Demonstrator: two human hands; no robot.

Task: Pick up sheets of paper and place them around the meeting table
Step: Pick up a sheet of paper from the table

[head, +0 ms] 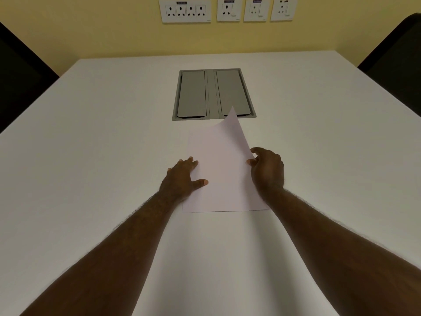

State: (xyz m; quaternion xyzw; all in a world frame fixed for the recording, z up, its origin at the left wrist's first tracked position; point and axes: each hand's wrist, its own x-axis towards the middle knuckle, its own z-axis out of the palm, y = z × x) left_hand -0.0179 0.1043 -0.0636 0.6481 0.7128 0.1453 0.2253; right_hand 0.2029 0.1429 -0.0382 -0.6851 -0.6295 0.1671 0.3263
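Note:
White sheets of paper [224,174] lie in a stack at the middle of the white meeting table [91,133]. My right hand [267,169] pinches the right edge of the top sheet, whose far right corner is lifted and curls up in front of the grey panel. My left hand [182,176] rests flat on the stack's left side, fingers spread, thumb on the paper. How many sheets lie underneath cannot be told.
A grey cable box [213,94] with two closed lids is set into the table just beyond the paper. Dark chairs stand at the far left [20,71] and far right [396,49]. Wall sockets [184,11] line the yellow wall behind.

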